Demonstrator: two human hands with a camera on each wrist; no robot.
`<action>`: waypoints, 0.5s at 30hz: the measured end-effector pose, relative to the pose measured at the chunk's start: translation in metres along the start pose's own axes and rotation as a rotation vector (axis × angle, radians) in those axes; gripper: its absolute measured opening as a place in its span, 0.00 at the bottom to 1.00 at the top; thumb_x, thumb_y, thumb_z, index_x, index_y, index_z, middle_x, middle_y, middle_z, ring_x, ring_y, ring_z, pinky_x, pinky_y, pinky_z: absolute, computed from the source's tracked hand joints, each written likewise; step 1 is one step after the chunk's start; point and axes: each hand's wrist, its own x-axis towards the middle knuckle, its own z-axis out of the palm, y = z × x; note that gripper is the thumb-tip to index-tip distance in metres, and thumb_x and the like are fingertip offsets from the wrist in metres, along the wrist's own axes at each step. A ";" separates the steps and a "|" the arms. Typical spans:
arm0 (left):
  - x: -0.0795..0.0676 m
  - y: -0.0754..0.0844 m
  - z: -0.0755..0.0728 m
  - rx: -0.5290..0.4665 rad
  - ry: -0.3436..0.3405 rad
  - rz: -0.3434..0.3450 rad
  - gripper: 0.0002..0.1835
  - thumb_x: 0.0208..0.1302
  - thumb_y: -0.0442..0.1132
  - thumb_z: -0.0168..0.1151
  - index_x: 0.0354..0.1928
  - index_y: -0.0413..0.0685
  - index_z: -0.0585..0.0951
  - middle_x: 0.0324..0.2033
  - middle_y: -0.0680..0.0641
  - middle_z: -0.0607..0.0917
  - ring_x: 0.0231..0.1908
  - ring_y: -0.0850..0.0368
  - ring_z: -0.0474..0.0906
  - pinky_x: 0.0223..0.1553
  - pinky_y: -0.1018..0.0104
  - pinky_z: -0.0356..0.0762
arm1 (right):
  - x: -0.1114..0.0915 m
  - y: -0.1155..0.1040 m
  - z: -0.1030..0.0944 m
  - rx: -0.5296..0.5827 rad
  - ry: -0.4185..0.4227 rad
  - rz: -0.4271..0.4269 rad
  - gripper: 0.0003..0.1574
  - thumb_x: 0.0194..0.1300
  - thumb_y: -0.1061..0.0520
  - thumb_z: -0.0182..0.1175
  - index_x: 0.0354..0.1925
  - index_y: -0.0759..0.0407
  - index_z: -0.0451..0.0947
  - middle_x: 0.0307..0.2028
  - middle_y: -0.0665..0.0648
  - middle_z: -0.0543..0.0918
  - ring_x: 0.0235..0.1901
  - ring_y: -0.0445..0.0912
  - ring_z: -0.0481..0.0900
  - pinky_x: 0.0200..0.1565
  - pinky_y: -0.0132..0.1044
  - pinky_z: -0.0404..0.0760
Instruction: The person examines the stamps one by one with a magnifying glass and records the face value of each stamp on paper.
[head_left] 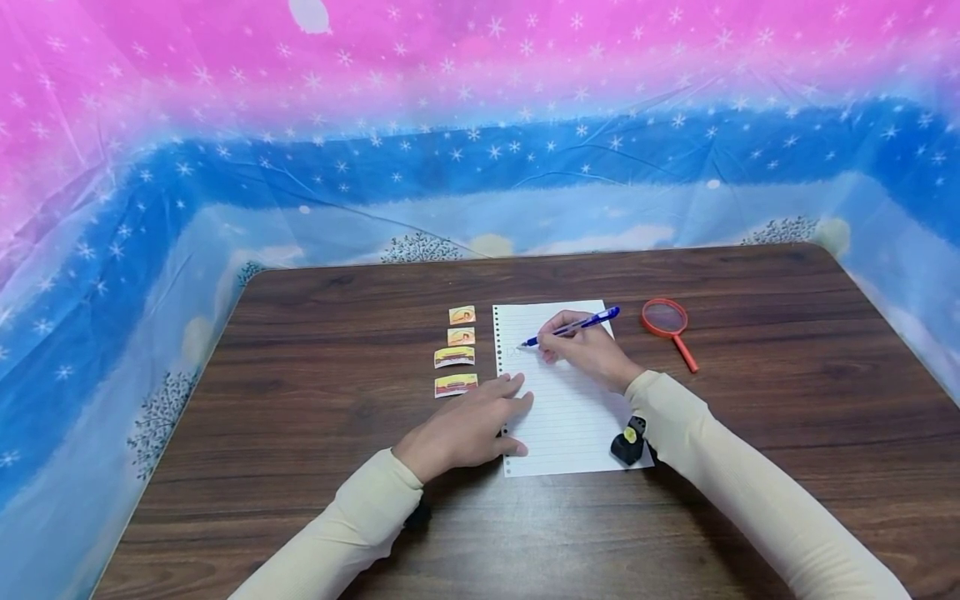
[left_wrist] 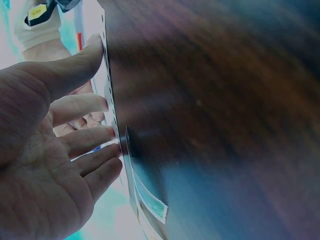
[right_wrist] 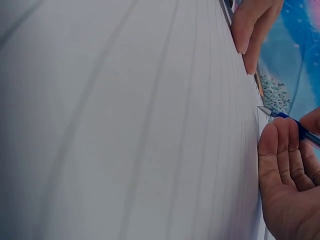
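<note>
A blue ballpoint pen point(head_left: 606, 315) is pinched in my right hand point(head_left: 592, 348), its tip down at the lined sheet of paper point(head_left: 573, 433). Faint pen marks point(head_left: 512, 352) show near the tip, at the sheet's upper left; I cannot read them surely. In the right wrist view the pen's metal tip point(right_wrist: 265, 110) meets the page beside the curled fingers point(right_wrist: 283, 135). My left hand point(head_left: 468, 423) rests with spread fingers across the sheet's punched left edge. Seen from the left wrist, its fingertips point(left_wrist: 116, 150) touch that edge and the palm holds nothing.
Left of the sheet, several small printed cards lie in a column: two orange-and-white ones, the upper card point(head_left: 462, 315) farthest, then two yellow-and-red ones, the nearest card point(head_left: 453, 386) by my left hand. A red magnifying glass point(head_left: 665, 317) lies to the right. Snowflake-patterned cloth point(head_left: 480, 158) surrounds the wooden table point(head_left: 337, 375).
</note>
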 end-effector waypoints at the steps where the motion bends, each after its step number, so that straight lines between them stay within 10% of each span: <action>1: 0.000 0.000 0.000 -0.003 -0.001 0.000 0.35 0.68 0.50 0.68 0.72 0.42 0.71 0.75 0.37 0.62 0.75 0.43 0.55 0.72 0.53 0.59 | 0.000 0.000 0.000 -0.001 0.002 0.001 0.10 0.71 0.61 0.61 0.41 0.70 0.79 0.35 0.68 0.85 0.33 0.48 0.85 0.41 0.38 0.85; 15: 0.001 0.000 -0.003 0.022 0.015 0.014 0.35 0.66 0.51 0.70 0.69 0.42 0.75 0.73 0.38 0.67 0.74 0.44 0.61 0.70 0.52 0.63 | 0.001 -0.007 -0.003 0.018 0.063 0.078 0.10 0.69 0.59 0.63 0.42 0.67 0.80 0.36 0.67 0.85 0.31 0.47 0.84 0.38 0.38 0.85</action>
